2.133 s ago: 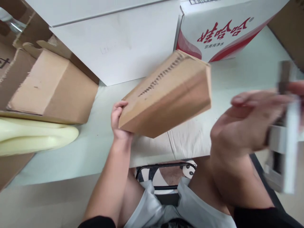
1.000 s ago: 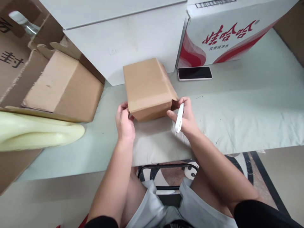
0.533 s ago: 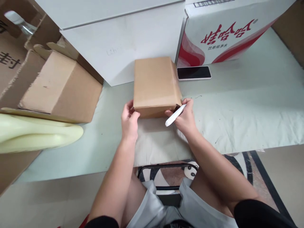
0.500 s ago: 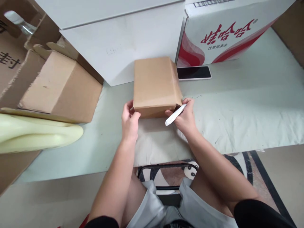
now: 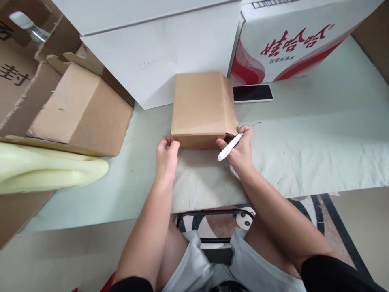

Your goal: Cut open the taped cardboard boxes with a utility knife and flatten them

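Note:
A small brown cardboard box (image 5: 202,107) lies flat on the pale cloth-covered table (image 5: 304,134) in front of me. My left hand (image 5: 166,156) touches its near left corner with curled fingers. My right hand (image 5: 238,150) is closed round a white pen-shaped tool (image 5: 229,147) and rests its fingertips against the box's near right corner.
A large white box (image 5: 158,44) stands behind the small box. A white and red printed carton (image 5: 291,40) is at the back right, with a dark-screened phone (image 5: 253,93) lying before it. Open brown cartons (image 5: 75,109) and a cream foam piece (image 5: 48,174) fill the left.
The box was held up tilted in my left hand, then set down on the table and turned square to me. My right hand now holds the white tool at the box's corner.

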The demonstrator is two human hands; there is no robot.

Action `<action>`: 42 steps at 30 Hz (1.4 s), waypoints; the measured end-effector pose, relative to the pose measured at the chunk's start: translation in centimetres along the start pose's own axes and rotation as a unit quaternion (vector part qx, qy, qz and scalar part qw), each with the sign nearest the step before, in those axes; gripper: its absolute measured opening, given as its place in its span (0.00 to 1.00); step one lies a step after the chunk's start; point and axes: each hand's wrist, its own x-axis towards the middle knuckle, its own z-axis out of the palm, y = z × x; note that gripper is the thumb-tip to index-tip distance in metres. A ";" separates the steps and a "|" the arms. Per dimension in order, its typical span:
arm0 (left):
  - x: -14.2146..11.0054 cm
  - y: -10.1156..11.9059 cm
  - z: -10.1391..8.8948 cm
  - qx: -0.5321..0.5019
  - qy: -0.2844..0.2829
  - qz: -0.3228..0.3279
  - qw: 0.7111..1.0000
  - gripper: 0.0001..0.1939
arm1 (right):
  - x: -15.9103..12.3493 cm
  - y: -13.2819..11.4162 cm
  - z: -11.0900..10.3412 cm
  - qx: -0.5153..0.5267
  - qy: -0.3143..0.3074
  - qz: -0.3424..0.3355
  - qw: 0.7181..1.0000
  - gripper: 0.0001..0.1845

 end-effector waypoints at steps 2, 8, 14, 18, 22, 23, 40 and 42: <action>-0.1 0.0 0.0 -0.009 -0.008 0.030 0.999 0.10 | 0.0 0.0 -0.1 -0.007 0.006 0.004 1.000 0.37; -0.2 0.3 0.3 -0.045 -0.008 0.046 0.998 0.11 | -0.1 0.2 -0.3 -0.027 0.015 0.016 0.999 0.36; -0.1 -0.2 0.3 -0.023 0.005 0.060 0.998 0.19 | 0.0 0.0 -0.2 -0.010 -0.006 0.002 1.000 0.35; -0.2 -0.3 0.5 -0.019 0.018 0.072 0.997 0.15 | 0.0 0.3 -0.2 -0.001 -0.007 -0.010 1.000 0.35; -0.3 0.1 0.8 -0.031 0.020 0.057 0.998 0.14 | 0.0 0.4 -0.3 -0.003 -0.007 0.003 1.000 0.35; -0.4 0.1 0.8 -0.035 0.021 0.056 0.998 0.14 | 0.0 0.4 -0.3 -0.001 -0.006 0.005 1.000 0.35; -2.1 -1.5 1.1 0.042 0.032 0.132 0.990 0.10 | -0.2 -0.8 -0.3 -0.008 -0.007 0.002 1.000 0.33; -2.8 -1.8 1.2 0.075 0.012 0.148 0.986 0.15 | -0.2 -0.8 -0.4 -0.009 -0.003 0.002 1.000 0.33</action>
